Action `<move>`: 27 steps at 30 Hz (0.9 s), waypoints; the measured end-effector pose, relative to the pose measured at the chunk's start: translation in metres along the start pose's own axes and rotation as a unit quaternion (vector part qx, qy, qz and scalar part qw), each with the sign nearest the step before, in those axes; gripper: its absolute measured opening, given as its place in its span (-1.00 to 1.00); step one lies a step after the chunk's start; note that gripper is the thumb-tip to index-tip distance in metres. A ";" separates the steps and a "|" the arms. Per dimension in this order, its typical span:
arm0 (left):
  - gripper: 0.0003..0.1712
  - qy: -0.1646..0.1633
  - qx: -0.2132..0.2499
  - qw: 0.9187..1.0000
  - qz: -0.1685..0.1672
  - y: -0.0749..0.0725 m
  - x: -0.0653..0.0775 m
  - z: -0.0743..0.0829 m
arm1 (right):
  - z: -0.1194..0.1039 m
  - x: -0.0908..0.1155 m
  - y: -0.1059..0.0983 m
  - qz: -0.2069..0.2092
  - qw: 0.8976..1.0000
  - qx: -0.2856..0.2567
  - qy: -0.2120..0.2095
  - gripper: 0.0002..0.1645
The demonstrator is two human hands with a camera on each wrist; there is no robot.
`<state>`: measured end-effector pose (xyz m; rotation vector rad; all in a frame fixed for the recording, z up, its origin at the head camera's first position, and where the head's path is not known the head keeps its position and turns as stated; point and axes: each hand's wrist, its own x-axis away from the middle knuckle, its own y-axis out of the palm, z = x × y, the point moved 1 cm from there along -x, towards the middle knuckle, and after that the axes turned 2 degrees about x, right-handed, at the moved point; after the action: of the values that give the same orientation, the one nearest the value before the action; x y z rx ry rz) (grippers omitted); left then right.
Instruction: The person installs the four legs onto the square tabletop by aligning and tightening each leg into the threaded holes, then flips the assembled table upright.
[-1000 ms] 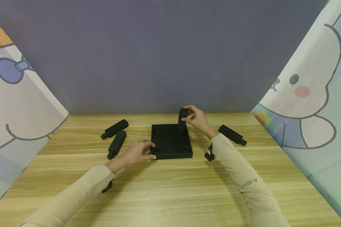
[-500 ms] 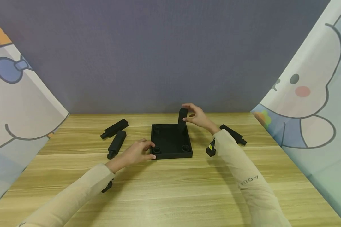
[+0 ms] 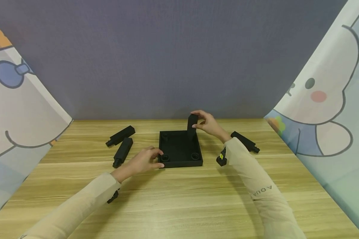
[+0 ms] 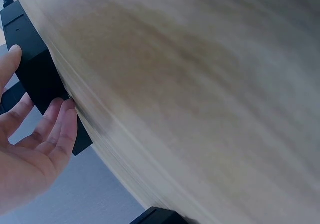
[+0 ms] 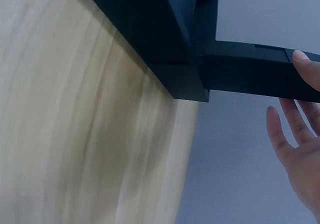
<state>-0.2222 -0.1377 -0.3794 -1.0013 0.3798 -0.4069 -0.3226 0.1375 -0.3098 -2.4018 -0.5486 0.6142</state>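
Note:
A black square tabletop (image 3: 181, 164), upside down with round sockets at its corners, lies on the table. My left hand (image 3: 143, 160) holds its near left corner, thumb at the front and fingers at the left side. In the left wrist view, the thumb and fingers lie against the tabletop's side wall (image 4: 40, 76). A square black leg (image 3: 192, 123) stands upright at the far right corner. My right hand (image 3: 210, 125) pinches its upper part. The right wrist view shows the leg (image 5: 245, 66) meeting the tabletop; its lower end is hidden.
Two loose black legs with threaded ends, a farther one (image 3: 122, 135) and a nearer one (image 3: 123, 152), lie left of the tabletop. Another leg (image 3: 244, 142) lies at the right, partly behind the sleeve. A grey partition (image 3: 179, 59) stands behind the wooden table (image 3: 179, 205).
My right wrist has turned a little and shifted rightward; its fingers lifted slightly, then came down at the leg's top. The leg remains upright. My left hand and the tabletop have stayed still.

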 end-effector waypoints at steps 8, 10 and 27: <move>-0.50 0.003 -0.003 1.000 0.002 0.001 0.000 0.000 | 0.005 0.003 0.004 0.032 0.999 -0.017 -0.005 -0.37; -0.50 0.004 -0.004 1.000 0.002 0.001 0.000 -0.001 | 0.013 -0.001 0.005 0.031 0.999 -0.010 -0.007 -0.35; -0.50 0.008 -0.004 1.000 0.003 0.000 0.000 0.000 | 0.029 -0.010 0.005 0.011 1.000 -0.010 0.002 -0.38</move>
<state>-0.2221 -0.1378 -0.3800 -1.0045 0.3997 -0.4084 -0.3451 0.1417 -0.3311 -2.4308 -0.5298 0.6169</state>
